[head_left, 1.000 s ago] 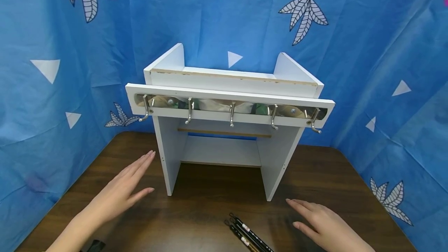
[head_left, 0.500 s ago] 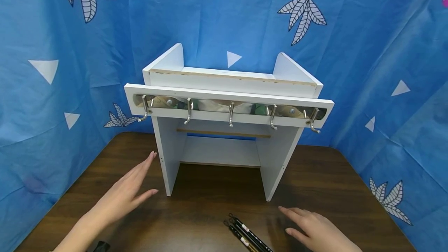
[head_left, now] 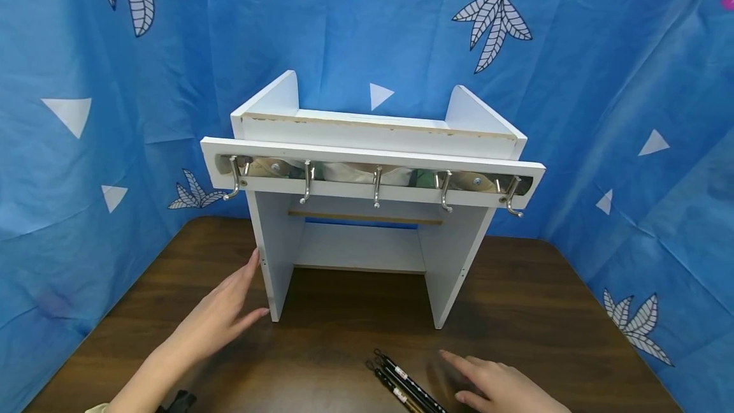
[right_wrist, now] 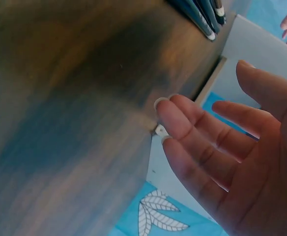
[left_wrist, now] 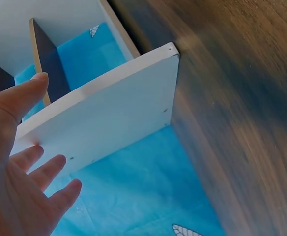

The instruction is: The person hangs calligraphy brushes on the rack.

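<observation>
A white shelf unit [head_left: 447, 253] stands on the table, with a hook rail [head_left: 344, 153] across its upper front. My left hand [head_left: 220, 311] is beside its left side panel [left_wrist: 109, 108]. In the left wrist view the thumb is on the front-edge side and the fingers lie near the outer face; I cannot tell whether they touch it. Several slim black rods [head_left: 404, 387] with small wire loops at their ends lie on the table. Just right of them is my right hand [head_left: 496, 387], holding nothing, its fingers loosely extended in the right wrist view [right_wrist: 222, 147].
The dark wooden table [head_left: 533, 311] runs beneath the unit. A blue patterned cloth [head_left: 367, 18] hangs behind and at both sides. Several metal hooks [head_left: 376, 187] stick out from the rail's front. A small black object [head_left: 180, 401] shows by the left wrist.
My left hand has moved right, up to the shelf unit's left panel. The right hand has shifted left and slightly down, closer to the black rods. Shelf and rods stay in place.
</observation>
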`<state>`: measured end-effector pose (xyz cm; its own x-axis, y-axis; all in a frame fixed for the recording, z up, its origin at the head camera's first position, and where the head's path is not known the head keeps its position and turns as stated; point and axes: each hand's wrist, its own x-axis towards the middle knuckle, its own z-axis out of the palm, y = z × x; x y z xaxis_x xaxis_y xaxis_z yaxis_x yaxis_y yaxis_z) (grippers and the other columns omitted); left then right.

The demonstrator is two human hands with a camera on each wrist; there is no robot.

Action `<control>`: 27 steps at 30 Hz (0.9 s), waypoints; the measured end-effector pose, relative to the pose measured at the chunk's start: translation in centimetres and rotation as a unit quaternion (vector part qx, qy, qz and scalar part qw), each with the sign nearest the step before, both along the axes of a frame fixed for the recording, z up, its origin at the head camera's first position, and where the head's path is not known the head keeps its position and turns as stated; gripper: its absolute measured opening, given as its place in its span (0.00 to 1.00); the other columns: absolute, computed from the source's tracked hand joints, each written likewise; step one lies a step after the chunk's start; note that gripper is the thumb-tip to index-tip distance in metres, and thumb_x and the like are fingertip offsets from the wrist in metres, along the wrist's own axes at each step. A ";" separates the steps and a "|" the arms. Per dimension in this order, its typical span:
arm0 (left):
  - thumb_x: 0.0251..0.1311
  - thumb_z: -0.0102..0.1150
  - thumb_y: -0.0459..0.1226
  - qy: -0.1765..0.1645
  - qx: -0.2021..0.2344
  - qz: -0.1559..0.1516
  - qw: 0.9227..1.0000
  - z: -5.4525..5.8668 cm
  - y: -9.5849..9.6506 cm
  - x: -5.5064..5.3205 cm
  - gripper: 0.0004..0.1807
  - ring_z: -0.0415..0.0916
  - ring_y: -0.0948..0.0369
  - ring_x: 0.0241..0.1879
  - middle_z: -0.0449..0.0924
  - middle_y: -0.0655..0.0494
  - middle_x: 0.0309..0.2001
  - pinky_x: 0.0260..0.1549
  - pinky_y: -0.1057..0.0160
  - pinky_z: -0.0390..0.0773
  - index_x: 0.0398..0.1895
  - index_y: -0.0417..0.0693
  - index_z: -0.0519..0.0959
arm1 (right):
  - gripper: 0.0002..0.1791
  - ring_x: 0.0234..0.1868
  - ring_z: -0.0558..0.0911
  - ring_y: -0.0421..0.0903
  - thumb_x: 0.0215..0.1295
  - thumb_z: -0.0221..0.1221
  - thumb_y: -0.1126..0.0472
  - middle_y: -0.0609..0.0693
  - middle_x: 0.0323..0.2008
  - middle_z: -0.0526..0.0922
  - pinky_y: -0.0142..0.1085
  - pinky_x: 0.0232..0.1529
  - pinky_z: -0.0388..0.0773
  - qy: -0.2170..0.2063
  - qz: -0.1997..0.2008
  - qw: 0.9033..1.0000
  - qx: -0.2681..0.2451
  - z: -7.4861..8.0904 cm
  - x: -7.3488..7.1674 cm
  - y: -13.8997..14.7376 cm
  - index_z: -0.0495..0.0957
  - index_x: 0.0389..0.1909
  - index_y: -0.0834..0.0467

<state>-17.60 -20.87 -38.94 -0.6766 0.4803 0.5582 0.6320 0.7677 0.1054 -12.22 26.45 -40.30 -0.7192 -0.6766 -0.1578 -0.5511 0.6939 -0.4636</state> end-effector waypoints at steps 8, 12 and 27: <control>0.62 0.39 0.59 0.004 0.014 -0.002 1.000 -0.3 0.1 -0.6 0.48 0.66 0.42 0.57 0.62 0.32 0.63 0.49 0.43 0.70 0.73 0.38 0.37 | 0.30 0.27 0.69 0.29 0.66 0.57 0.58 0.36 0.33 0.73 0.27 0.23 0.69 -0.006 0.050 0.998 -0.044 -1.1 -0.2 -0.6 0.61 0.64 0.69; 0.60 0.51 0.57 0.000 0.014 0.002 1.000 -0.5 0.2 -0.7 0.52 0.67 0.42 0.57 0.63 0.31 0.62 0.49 0.43 0.69 0.72 0.37 0.37 | 0.34 0.25 0.67 0.28 0.66 0.57 0.51 0.30 0.28 0.65 0.27 0.20 0.67 -0.006 0.049 0.997 -0.057 -1.6 0.1 -0.5 0.60 0.65 0.68; 0.55 0.65 0.45 0.052 0.016 -0.005 0.998 -1.2 0.7 -1.6 0.56 0.67 0.40 0.56 0.61 0.29 0.61 0.58 0.48 0.62 0.71 0.34 0.36 | 0.36 0.30 0.72 0.31 0.63 0.57 0.46 0.38 0.33 0.72 0.31 0.21 0.71 -0.002 0.038 0.998 -0.044 -2.3 0.6 -0.9 0.63 0.64 0.66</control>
<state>-19.24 -20.16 -40.17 -0.6092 0.4670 0.6409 0.6479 0.7591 0.0627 -11.66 25.57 -42.61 -0.6650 -0.7404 -0.0977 -0.5984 0.6066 -0.5234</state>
